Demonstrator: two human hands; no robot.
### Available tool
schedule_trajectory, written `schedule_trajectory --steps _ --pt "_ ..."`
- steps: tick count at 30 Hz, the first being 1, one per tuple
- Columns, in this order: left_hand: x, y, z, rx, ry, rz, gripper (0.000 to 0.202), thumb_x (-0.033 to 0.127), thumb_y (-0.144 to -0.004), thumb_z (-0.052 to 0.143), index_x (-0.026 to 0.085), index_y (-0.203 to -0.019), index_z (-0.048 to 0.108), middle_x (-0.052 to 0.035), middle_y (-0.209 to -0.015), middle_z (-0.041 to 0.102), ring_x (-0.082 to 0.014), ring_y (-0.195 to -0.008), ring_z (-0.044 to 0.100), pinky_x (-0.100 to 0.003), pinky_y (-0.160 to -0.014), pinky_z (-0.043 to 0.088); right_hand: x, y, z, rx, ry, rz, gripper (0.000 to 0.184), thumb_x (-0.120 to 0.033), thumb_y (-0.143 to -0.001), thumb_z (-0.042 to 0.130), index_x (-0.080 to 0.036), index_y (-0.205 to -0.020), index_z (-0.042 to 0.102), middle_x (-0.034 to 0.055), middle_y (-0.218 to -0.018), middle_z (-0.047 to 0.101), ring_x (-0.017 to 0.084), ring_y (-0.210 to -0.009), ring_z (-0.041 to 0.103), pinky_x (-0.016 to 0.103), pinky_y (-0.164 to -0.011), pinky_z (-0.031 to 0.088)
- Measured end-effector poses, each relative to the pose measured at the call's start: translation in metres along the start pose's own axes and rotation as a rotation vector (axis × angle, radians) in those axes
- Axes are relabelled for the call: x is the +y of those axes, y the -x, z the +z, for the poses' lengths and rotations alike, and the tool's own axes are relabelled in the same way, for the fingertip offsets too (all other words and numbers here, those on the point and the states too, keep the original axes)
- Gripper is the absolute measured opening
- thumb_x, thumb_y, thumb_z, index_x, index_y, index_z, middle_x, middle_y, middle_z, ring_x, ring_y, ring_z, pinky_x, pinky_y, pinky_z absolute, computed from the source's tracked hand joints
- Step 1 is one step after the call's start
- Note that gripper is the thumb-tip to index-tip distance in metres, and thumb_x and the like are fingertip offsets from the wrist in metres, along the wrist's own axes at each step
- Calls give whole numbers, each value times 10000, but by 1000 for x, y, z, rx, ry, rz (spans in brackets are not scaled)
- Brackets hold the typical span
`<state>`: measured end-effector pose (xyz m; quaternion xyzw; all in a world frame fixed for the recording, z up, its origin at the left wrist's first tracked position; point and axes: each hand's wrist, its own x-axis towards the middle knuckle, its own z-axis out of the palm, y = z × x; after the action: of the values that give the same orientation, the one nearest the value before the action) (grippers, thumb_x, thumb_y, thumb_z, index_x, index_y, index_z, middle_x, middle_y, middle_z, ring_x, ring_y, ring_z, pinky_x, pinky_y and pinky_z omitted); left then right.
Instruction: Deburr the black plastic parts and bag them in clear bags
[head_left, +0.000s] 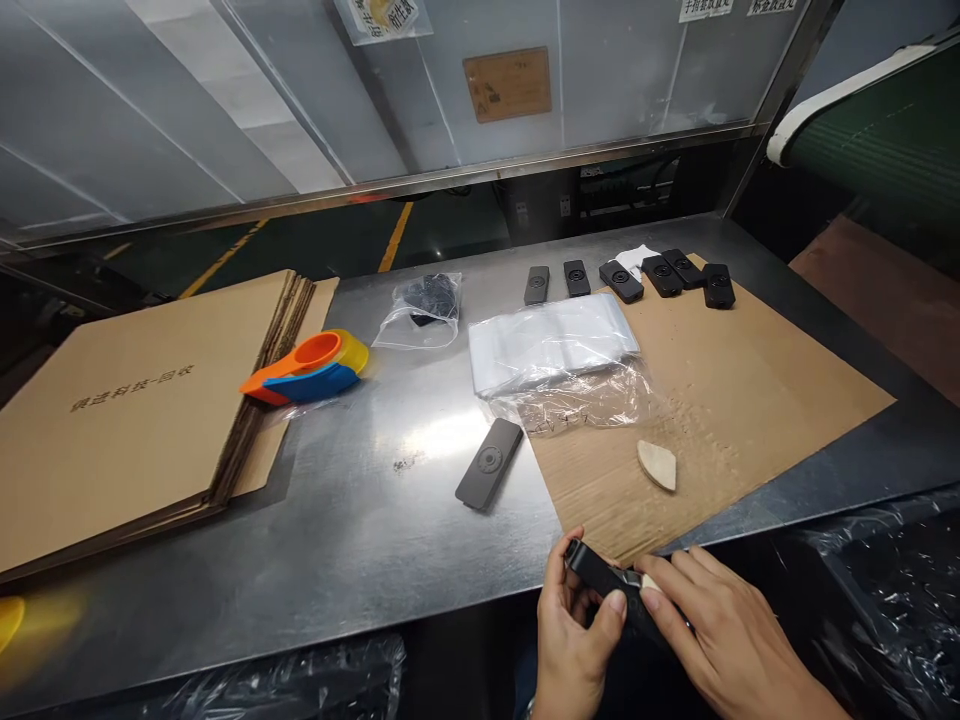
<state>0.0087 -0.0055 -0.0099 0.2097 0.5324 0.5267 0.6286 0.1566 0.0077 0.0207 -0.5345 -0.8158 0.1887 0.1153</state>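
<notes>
Near the table's front edge, my left hand [574, 630] grips a black rectangular device [592, 568] between thumb and fingers, tilted in the air. My right hand [709, 620] bends over the device's other end, with its fingers pinched on a small pale piece [649, 584] pressed against it. A bit of shiny metal shows beside that piece; its kind is unclear. My right fingers hide much of the device. Just beyond lies a beige wedge-shaped pad [658, 466] on a cardboard sheet [757, 390]. A flat dark grey device with a round button [489, 464] rests on the metal table [360, 540].
A stack of clear plastic bags [555, 345] lies mid-table, with several black devices [575, 278] behind it. Left of them are a bag of dark parts [427, 300] and an orange, blue and yellow tape dispenser [311, 368]. Cardboard sheets [135, 400] are piled at left.
</notes>
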Motion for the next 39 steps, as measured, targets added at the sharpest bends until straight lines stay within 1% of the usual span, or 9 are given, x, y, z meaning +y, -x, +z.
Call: schedule_trajectory --steps 8,11,20,22,26,29,32,35,39 --pt "-7 -2 1 41 -7 10 679 373 -607 761 140 -1174 469 -130 -985 671 -254 -922 617 -294 -739 469 0 0 6 15 -34 47 248 -311 -945 334 -263 -982 574 15 -790 625 179 -709 592 289 -589 456" --pt "-7 -1 2 52 10 11 644 363 -609 762 141 -1146 482 -134 -997 672 -252 -921 619 -306 -755 473 0 1 8 16 -35 60 247 -316 -944 338 -267 -1000 573 17 -797 623 179 -708 591 290 -589 453" --pt "-12 -1 -2 60 -8 15 640 368 -596 767 135 -1130 503 -135 -1003 672 -244 -910 620 -281 -727 465 4 1 9 -104 -127 90 245 -337 -953 344 -286 -1055 561 6 -909 627 178 -829 584 311 -695 454" --pt "-13 -1 -3 68 -13 10 650 386 -590 768 131 -1126 505 -132 -983 674 -236 -885 626 -277 -724 465 9 0 11 -93 -105 113 261 -360 -952 337 -272 -999 578 15 -888 626 188 -821 581 320 -690 448" --pt "-13 2 -5 51 6 13 702 438 -585 756 125 -1149 478 -101 -865 685 -208 -799 633 -279 -731 471 24 -2 10 -35 -55 233 340 -412 -947 318 -247 -855 600 28 -776 623 204 -752 582 325 -646 437" --pt "-11 3 -3 45 33 2 678 404 -590 759 130 -1147 484 -95 -878 682 -195 -802 628 -269 -722 471 27 -5 4 -82 -221 164 314 -398 -953 324 -255 -943 603 33 -848 644 187 -802 600 294 -689 453" --pt "-10 2 -1 34 71 -2 679 403 -580 765 133 -1140 491 -117 -961 674 -201 -845 624 -267 -732 471 19 -6 -3 -132 -359 103 305 -398 -956 322 -256 -987 590 36 -884 649 181 -823 613 277 -705 462" --pt "-11 3 -1 15 50 -1 691 405 -580 766 129 -1148 484 -105 -925 672 -192 -822 621 -257 -711 470 8 -7 -7 -157 -328 77 299 -389 -963 309 -257 -973 576 30 -855 638 176 -787 607 279 -704 453" --pt "-13 4 -3 0 -4 6 702 423 -587 759 128 -1160 477 -85 -880 657 -181 -777 609 -250 -669 463 1 -6 -6 -157 -188 45 335 -369 -972 276 -243 -859 565 17 -759 609 169 -708 579 278 -642 415"
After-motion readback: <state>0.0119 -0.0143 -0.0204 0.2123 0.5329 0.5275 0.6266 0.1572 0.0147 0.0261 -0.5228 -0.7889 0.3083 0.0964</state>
